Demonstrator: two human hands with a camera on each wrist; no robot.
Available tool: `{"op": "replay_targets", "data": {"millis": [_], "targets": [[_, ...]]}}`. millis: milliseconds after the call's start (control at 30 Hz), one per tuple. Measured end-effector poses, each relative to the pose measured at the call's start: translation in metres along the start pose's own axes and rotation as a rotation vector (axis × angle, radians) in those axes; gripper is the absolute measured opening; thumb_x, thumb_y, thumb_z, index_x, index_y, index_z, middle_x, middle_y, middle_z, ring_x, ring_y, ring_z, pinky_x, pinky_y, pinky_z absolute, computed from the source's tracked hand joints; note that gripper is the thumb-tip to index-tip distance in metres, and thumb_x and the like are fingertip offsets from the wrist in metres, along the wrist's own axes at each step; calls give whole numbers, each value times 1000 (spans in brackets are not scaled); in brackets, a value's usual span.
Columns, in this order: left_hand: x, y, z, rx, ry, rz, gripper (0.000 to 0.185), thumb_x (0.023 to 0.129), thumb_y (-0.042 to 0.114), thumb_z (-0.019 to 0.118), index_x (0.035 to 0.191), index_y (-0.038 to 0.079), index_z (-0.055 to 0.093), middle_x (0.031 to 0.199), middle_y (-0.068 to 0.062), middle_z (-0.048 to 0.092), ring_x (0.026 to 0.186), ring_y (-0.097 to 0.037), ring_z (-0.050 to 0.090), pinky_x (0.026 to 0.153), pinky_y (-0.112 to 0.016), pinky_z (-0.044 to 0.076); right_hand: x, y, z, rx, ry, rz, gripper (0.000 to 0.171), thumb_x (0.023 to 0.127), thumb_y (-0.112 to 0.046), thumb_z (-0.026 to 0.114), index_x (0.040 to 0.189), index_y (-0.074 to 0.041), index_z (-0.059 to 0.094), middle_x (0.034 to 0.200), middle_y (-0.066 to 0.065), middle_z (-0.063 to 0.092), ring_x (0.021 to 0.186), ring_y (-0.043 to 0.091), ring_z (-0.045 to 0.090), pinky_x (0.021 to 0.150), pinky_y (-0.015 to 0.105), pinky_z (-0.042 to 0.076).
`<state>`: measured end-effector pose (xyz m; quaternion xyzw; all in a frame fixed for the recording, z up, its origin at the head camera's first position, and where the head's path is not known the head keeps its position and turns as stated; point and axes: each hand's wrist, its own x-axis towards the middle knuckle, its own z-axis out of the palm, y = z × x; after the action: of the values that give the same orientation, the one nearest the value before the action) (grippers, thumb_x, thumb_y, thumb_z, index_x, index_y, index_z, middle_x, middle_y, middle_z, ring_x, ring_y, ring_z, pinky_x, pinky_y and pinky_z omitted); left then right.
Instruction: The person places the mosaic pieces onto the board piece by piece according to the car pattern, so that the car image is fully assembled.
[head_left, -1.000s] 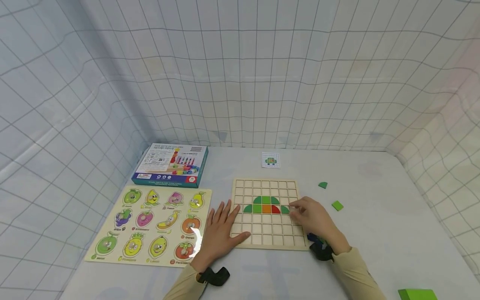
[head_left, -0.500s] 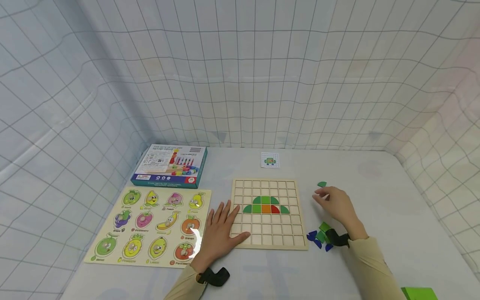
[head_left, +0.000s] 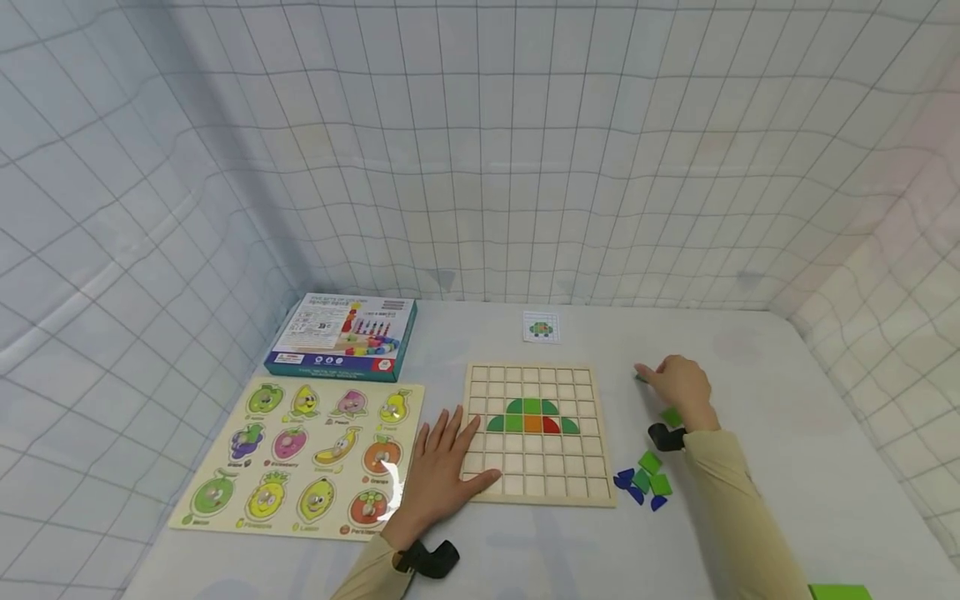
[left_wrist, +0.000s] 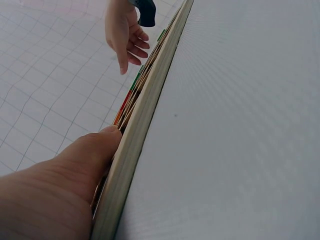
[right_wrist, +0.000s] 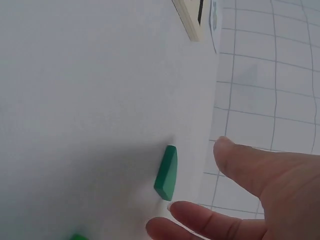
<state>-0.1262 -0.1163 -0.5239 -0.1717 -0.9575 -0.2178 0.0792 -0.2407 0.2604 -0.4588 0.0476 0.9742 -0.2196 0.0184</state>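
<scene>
From the head view, a left hand (head_left: 438,475) lies flat, fingers spread, on the near left corner of a wooden grid board (head_left: 534,433) at the middle of a white bench (head_left: 750,350); a right hand (head_left: 678,385) reaches toward the far right of the bench, over a small dark green tile (head_left: 641,377). From the left wrist view, the left thumb presses the board's edge (left_wrist: 137,150). From the right wrist view, open fingers (right_wrist: 210,225) hover just beside the green quarter-round tile (right_wrist: 166,172), not yet touching. It looks light, stiff and smooth, best pinched by its thin edges. Grid-patterned cloth walls surround the bench.
</scene>
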Motion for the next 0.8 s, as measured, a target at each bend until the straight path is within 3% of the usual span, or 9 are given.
{"op": "replay_targets", "data": {"millis": [233, 500, 800], "targets": [[0, 0, 0, -3, -4, 0, 83, 83, 66, 54, 147, 15, 38, 153, -14, 24, 141, -33, 14, 110, -54, 6, 13, 1, 11, 40, -33, 63, 43, 91, -35, 60, 82, 8, 60, 74, 15, 58, 62, 25, 51, 52, 33, 41], [1, 0, 0, -3, -2, 2, 83, 83, 67, 53, 147, 16, 38, 153, -13, 25, 141, -33, 14, 110, -54, 6, 18, 6, 16, 127, -39, 56, 30, 88, -22, 65, 92, 7, 56, 85, 20, 59, 77, 33, 56, 65, 40, 45], [0, 0, 0, 2, 0, 0, 84, 83, 66, 54, 147, 15, 38, 153, -13, 25, 141, -33, 14, 110, -54, 6, 10, 6, 13, 162, -135, 48, 32, 87, -20, 67, 97, 9, 58, 92, 21, 59, 83, 34, 55, 70, 43, 46]]}}
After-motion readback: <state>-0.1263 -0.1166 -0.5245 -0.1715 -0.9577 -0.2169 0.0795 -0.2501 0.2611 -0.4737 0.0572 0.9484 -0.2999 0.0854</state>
